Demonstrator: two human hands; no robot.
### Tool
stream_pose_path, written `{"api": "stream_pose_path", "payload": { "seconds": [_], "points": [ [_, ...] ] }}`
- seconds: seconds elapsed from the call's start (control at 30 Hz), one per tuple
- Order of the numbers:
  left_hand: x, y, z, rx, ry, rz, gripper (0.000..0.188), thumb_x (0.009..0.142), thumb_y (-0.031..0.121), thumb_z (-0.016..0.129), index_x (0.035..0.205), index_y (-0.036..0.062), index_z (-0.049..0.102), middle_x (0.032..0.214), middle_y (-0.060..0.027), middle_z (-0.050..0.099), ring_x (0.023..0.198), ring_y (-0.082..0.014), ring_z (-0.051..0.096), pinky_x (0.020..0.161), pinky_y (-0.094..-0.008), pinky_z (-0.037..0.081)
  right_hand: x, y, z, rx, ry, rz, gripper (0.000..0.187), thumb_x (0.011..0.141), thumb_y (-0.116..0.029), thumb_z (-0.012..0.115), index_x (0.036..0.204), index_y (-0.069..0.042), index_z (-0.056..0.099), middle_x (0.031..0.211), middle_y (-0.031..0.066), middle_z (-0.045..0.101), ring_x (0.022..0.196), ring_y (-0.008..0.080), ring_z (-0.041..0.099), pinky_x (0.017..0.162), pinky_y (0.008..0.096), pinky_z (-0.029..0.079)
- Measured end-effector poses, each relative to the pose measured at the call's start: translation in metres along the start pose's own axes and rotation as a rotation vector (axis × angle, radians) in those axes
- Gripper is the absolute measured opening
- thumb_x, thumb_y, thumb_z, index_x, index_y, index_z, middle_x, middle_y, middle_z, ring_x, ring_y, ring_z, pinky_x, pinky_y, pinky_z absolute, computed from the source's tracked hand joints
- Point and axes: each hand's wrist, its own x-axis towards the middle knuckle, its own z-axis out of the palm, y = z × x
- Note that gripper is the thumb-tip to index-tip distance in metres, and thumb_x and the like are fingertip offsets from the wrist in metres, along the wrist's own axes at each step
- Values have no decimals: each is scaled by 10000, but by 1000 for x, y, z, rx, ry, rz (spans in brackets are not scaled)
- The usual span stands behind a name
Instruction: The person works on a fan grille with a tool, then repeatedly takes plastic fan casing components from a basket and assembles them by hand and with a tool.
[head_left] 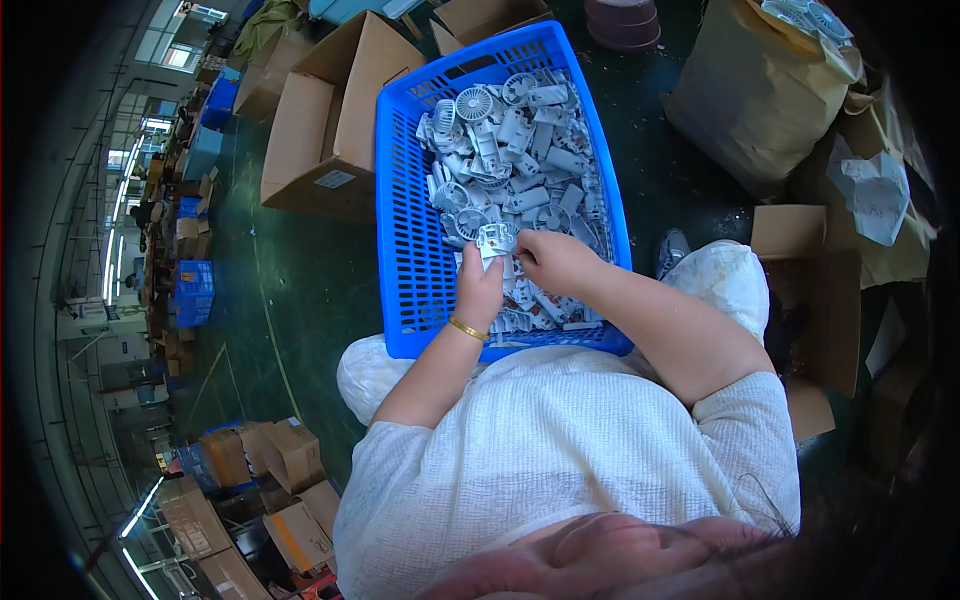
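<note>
A blue plastic basket [403, 335] stands in front of me, heaped with pale grey-white parts of small handheld fans [530, 150], some with round grilles. Over its near half, my left hand [480, 285] is closed around a white fan housing [496, 240] whose inner side shows small fittings. My right hand [555, 262] is at the housing's right side, its fingers pinched together. Whether those fingertips hold the housing itself or some small piece is hidden by the hand.
Open cardboard boxes [325, 130] stand left of the basket. A large beige sack [760, 95] with fan parts on top is at the far right, near another open carton [830, 310]. A dark reddish tub [622, 22] sits beyond the basket. More cartons [290, 455] are stacked at lower left.
</note>
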Motion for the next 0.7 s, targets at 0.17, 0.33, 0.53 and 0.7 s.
{"api": "stream_pose_path", "payload": {
  "seconds": [0.17, 0.33, 0.53, 0.7],
  "points": [
    [-2, 3, 3, 65, 59, 107, 244, 826, 77, 487, 1042, -15, 419, 932, -209, 573, 849, -352, 573, 720, -389, 446, -4, -5, 2, 63, -16, 117, 152, 791, -121, 478, 874, -5, 530, 774, 201, 594, 741, 365, 584, 654, 434, 458],
    [0, 2, 6, 20, 67, 32, 258, 833, 64, 474, 1071, -10, 407, 958, -188, 563, 853, -316, 572, 732, -375, 448, -6, -6, 15, 43, 66, 60, 150, 811, -127, 470, 888, -4, 507, 780, 211, 591, 737, 373, 584, 650, 436, 459],
    [4, -3, 11, -281, 63, -120, 255, 845, 12, 454, 1094, 10, 399, 990, -98, 523, 860, -165, 523, 746, -301, 447, 3, -4, 13, 58, 134, 119, 149, 821, -143, 463, 884, -14, 502, 793, 207, 592, 753, 371, 583, 660, 442, 454],
    [7, -6, 3, -32, 77, -21, 250, 846, 64, 457, 1071, -16, 386, 1000, -205, 546, 879, -335, 561, 740, -383, 442, 4, -4, 5, 28, 88, 16, 151, 820, -148, 459, 886, -24, 515, 787, 199, 594, 760, 369, 578, 665, 447, 448]
  ]
}}
